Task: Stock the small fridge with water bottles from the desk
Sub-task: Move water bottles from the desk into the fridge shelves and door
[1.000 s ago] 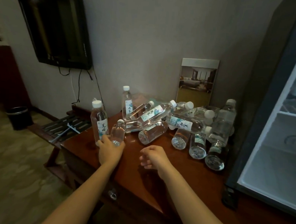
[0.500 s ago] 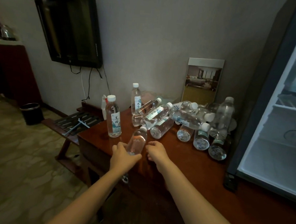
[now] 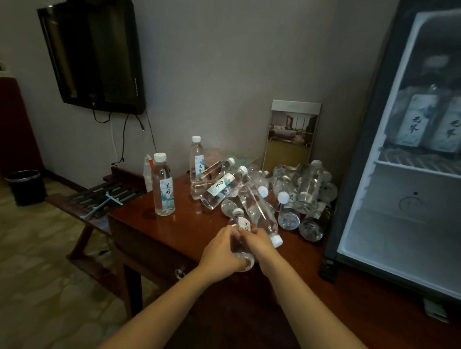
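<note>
Fingers of the left hand (image 3: 221,251) are curling round the lower half of a small water bottle (image 3: 241,224), which is leaning cap-up over the front of the desk (image 3: 167,232). The right hand (image 3: 259,245) is closing in from the opposite side, fingers bent at the label; whether it is gripping this bottle or the neighbouring bottle (image 3: 260,216) lying just beyond its knuckles cannot be told

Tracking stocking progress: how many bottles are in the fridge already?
2, both standing on the upper shelf: the first bottle toward the left, the second bottle beside it at the picture's right edge. More may be hidden beyond the frame.
</note>
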The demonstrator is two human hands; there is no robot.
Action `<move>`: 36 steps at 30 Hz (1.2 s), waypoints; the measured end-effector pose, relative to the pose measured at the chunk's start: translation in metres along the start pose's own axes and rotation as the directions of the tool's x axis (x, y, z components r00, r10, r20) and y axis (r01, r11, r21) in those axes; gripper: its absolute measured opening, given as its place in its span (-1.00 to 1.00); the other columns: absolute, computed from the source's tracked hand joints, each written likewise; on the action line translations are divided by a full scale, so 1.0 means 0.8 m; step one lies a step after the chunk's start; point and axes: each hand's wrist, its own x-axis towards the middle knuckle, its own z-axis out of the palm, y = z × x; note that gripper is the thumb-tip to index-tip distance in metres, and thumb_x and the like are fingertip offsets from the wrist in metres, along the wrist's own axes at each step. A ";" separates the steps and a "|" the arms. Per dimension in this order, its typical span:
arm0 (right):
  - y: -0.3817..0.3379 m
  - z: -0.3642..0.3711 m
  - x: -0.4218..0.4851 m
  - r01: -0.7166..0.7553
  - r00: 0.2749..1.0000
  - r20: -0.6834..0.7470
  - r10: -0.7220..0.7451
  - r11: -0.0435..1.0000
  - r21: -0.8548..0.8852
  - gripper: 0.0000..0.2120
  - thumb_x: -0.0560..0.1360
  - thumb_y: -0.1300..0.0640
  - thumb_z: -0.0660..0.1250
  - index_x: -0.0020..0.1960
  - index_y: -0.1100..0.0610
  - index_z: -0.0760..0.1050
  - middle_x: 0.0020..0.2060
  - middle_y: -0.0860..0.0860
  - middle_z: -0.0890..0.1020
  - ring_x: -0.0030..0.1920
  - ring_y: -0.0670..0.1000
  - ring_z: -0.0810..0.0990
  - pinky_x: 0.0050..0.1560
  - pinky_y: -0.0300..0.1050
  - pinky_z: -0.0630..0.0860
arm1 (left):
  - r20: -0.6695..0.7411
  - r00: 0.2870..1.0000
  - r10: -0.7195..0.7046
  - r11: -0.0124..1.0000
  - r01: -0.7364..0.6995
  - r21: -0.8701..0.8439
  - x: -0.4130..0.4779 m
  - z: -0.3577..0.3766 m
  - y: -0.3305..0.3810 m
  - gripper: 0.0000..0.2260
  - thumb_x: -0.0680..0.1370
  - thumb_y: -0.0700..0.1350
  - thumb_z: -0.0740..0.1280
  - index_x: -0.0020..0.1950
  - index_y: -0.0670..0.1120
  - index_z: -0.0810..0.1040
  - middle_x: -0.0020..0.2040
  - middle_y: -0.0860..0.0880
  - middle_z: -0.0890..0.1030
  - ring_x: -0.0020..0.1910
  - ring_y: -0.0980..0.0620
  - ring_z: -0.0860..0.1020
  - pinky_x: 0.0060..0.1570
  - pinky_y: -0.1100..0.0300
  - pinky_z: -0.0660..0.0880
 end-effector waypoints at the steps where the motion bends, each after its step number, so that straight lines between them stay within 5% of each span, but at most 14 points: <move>1: 0.000 -0.003 -0.001 -0.004 1.000 0.001 0.004 1.000 -0.016 -0.79 0.55 0.14 0.26 0.14 0.20 0.40 -0.15 0.08 0.55 -0.07 0.07 0.58 -0.19 -0.21 0.50 | 0.003 1.000 -0.005 1.000 0.006 -0.026 0.002 0.000 0.000 -0.62 0.29 -0.16 0.49 -0.01 0.01 0.39 0.04 0.06 0.49 0.03 0.04 0.52 -0.03 0.08 0.51; 6: 0.005 -0.012 0.005 -0.021 1.000 -0.023 0.018 0.994 -0.112 -0.58 0.54 0.05 0.28 0.29 0.26 0.33 0.17 0.16 0.53 0.12 0.10 0.53 0.02 -0.12 0.44 | 0.086 0.994 -0.067 0.976 0.083 -0.203 0.004 -0.002 -0.003 -0.49 0.29 -0.16 0.55 0.15 0.01 0.41 0.19 0.07 0.43 0.15 0.08 0.48 0.02 0.22 0.46; 13: 0.013 -0.030 0.005 0.052 0.997 0.077 -0.030 0.953 -0.299 -0.44 0.37 -0.06 0.45 0.24 0.18 0.36 0.09 0.06 0.56 0.08 0.03 0.55 0.02 -0.13 0.48 | 0.186 0.966 -0.182 0.895 0.240 -0.375 0.013 0.001 -0.005 -0.17 0.25 -0.22 0.58 0.39 0.02 0.21 0.30 0.07 0.36 0.24 0.03 0.44 0.20 0.14 0.41; 18: 0.006 -0.059 -0.007 0.083 0.987 0.155 -0.047 0.968 -0.236 -0.65 0.42 0.14 0.42 0.16 0.17 0.43 -0.21 -0.06 0.54 -0.17 -0.11 0.53 -0.22 -0.29 0.47 | 0.312 0.926 -0.213 0.819 0.343 -0.459 0.014 0.010 0.001 0.16 0.22 -0.21 0.61 0.53 -0.10 -0.18 0.38 -0.03 0.39 0.30 0.04 0.42 0.35 0.09 0.31; 22: 0.024 -0.072 -0.015 0.075 0.985 0.166 -0.054 0.989 -0.125 -0.34 0.34 0.09 0.50 0.34 0.11 0.29 0.08 -0.02 0.53 0.06 -0.04 0.56 0.03 -0.17 0.55 | 0.408 0.910 -0.071 0.795 0.299 -0.528 0.011 0.017 0.012 -0.01 0.26 -0.40 0.52 0.49 0.12 0.06 0.30 0.09 0.45 0.23 -0.01 0.53 0.28 0.02 0.43; 27: 0.022 -0.090 -0.023 0.098 0.987 0.120 -0.104 0.994 0.055 -0.38 0.32 0.29 0.49 0.33 0.14 0.36 0.09 0.00 0.54 0.09 0.01 0.55 0.09 -0.11 0.53 | 0.537 0.844 -0.004 0.753 0.356 -0.554 0.003 0.022 0.016 0.01 0.32 -0.57 0.34 0.48 0.21 -0.03 0.31 -0.02 0.49 0.20 -0.09 0.55 0.15 0.00 0.52; 30: 0.017 -0.103 -0.029 0.092 0.978 0.175 -0.110 0.990 0.109 -0.47 0.35 0.47 0.35 0.27 0.17 0.42 0.03 0.07 0.55 0.05 0.03 0.56 0.05 -0.07 0.55 | 0.507 0.862 -0.001 0.783 0.316 -0.536 -0.002 0.027 0.016 -0.05 0.30 -0.61 0.26 0.48 0.12 0.09 0.27 -0.06 0.53 0.18 -0.10 0.56 0.15 -0.11 0.49; 36: 0.026 -0.118 -0.040 0.100 0.959 0.248 -0.140 0.980 0.170 -0.32 0.28 0.55 0.37 0.30 0.10 0.36 0.08 0.10 0.60 0.12 0.08 0.58 0.18 0.09 0.53 | 0.417 0.909 0.014 0.836 0.218 -0.503 -0.001 0.039 0.033 -0.09 0.26 -0.61 0.21 0.43 0.14 0.21 0.21 -0.05 0.55 0.14 -0.02 0.58 0.12 -0.26 0.48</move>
